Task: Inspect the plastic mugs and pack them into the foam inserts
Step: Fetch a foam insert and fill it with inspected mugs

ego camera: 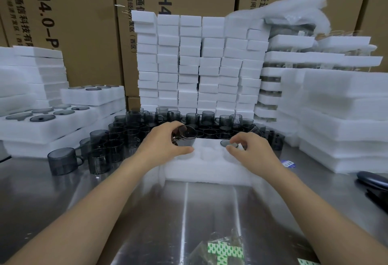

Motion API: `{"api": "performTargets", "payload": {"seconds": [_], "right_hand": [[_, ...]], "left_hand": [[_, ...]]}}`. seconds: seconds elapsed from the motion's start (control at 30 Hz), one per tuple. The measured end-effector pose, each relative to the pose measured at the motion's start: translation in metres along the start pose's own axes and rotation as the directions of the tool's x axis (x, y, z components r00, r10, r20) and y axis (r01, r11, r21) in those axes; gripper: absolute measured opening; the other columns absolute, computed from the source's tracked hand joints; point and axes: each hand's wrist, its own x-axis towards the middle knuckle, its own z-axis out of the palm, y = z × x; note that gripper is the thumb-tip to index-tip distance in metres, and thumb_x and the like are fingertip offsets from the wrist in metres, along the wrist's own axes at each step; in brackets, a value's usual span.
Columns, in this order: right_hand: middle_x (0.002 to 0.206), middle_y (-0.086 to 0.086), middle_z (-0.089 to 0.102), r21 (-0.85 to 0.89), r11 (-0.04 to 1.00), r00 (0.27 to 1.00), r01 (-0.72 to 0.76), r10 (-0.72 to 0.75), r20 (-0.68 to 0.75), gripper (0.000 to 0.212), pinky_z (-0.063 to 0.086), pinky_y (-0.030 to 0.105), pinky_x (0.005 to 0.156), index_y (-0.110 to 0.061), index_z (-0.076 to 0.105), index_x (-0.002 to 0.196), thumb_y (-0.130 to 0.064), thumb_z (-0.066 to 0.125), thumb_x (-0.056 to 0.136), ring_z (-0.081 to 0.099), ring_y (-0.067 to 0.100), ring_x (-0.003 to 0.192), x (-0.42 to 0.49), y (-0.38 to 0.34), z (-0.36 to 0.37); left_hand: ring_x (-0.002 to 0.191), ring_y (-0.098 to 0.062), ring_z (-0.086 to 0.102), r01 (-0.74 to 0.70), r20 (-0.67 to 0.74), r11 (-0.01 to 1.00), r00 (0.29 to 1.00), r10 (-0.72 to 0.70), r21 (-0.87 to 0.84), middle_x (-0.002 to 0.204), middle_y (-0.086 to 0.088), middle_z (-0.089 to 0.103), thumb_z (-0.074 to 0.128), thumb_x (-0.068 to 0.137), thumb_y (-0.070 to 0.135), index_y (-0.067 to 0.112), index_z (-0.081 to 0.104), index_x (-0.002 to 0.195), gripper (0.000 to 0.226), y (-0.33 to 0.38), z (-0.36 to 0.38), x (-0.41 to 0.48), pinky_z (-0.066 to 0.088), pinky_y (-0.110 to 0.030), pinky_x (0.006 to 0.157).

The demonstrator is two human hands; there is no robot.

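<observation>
Smoky-grey plastic mug point(186, 136) sits tilted in the grip of the left hand point(161, 143), just above the far-left pocket of the foam insert point(210, 166) on the steel table point(189, 201). The right hand point(252, 151) pinches the rim of a seated mug point(227, 143) in the far-right pocket. Step in hand: insertion, judged early, since the near pockets appear unfilled. Next move: align the held mug with its pocket and press it level.

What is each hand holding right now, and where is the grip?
Left hand grips the tilted mug round its body. Right hand touches the rim of the seated mug in the foam insert; a hold there cannot be told.
</observation>
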Motion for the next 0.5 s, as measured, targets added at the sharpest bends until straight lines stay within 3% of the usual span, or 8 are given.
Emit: {"api": "performTargets", "payload": {"seconds": [0.13, 0.23, 0.3, 0.4, 0.5], "right_hand": [[0.123, -0.017, 0.065, 0.058, 0.972, 0.970, 0.227, -0.221, -0.097, 0.041, 0.046, 0.030, 0.104, -0.037, 0.066, 0.134, -0.047, 0.067, 0.095, 0.058, 0.005, 0.120, -0.008, -0.020, 0.003], [0.127, -0.024, 0.062, 0.128, 0.921, 0.920, 0.368, -0.341, -0.195, 0.053, 0.043, 0.014, 0.101, -0.044, 0.054, 0.147, -0.050, 0.064, 0.095, 0.057, 0.000, 0.125, -0.015, -0.036, 0.007], [0.130, -0.026, 0.061, 0.142, 0.891, 0.886, 0.431, -0.387, -0.256, 0.058, 0.043, 0.009, 0.097, -0.046, 0.048, 0.152, -0.046, 0.066, 0.097, 0.057, 0.002, 0.127, -0.019, -0.044, 0.010], [0.134, -0.029, 0.058, 0.161, 0.861, 0.854, 0.483, -0.422, -0.306, 0.068, 0.049, 0.013, 0.094, -0.053, 0.038, 0.157, -0.041, 0.067, 0.097, 0.057, 0.007, 0.129, -0.023, -0.051, 0.011], [0.135, -0.028, 0.058, 0.155, 0.851, 0.841, 0.502, -0.439, -0.314, 0.075, 0.056, 0.024, 0.090, -0.057, 0.032, 0.159, -0.039, 0.067, 0.096, 0.059, 0.009, 0.128, -0.023, -0.052, 0.011]], "left_hand": [[0.105, -0.002, 0.059, -0.204, -0.110, 0.978, 0.972, 0.206, 0.029, 0.119, 0.024, 0.058, 0.092, 0.079, 0.047, 0.051, 0.059, 0.135, 0.065, 0.016, 0.001, -0.004, 0.054, -0.040, 0.096], [0.119, -0.010, 0.057, -0.355, -0.237, 0.933, 0.902, 0.360, 0.066, 0.127, 0.022, 0.060, 0.091, 0.083, 0.039, 0.038, 0.060, 0.144, 0.068, 0.031, 0.002, -0.007, 0.054, -0.039, 0.099], [0.115, -0.012, 0.059, -0.403, -0.367, 0.912, 0.839, 0.402, 0.077, 0.125, 0.027, 0.058, 0.092, 0.084, 0.035, 0.032, 0.058, 0.143, 0.068, 0.041, 0.003, -0.009, 0.052, -0.031, 0.095], [0.108, -0.011, 0.060, -0.425, -0.513, 0.903, 0.762, 0.395, 0.063, 0.123, 0.024, 0.061, 0.093, 0.081, 0.024, 0.027, 0.062, 0.135, 0.063, 0.049, 0.003, -0.012, 0.048, -0.023, 0.093], [0.108, -0.013, 0.060, -0.444, -0.554, 0.893, 0.726, 0.408, 0.076, 0.127, 0.012, 0.067, 0.092, 0.080, 0.017, 0.024, 0.065, 0.136, 0.063, 0.051, 0.002, -0.013, 0.049, -0.022, 0.094]]}}
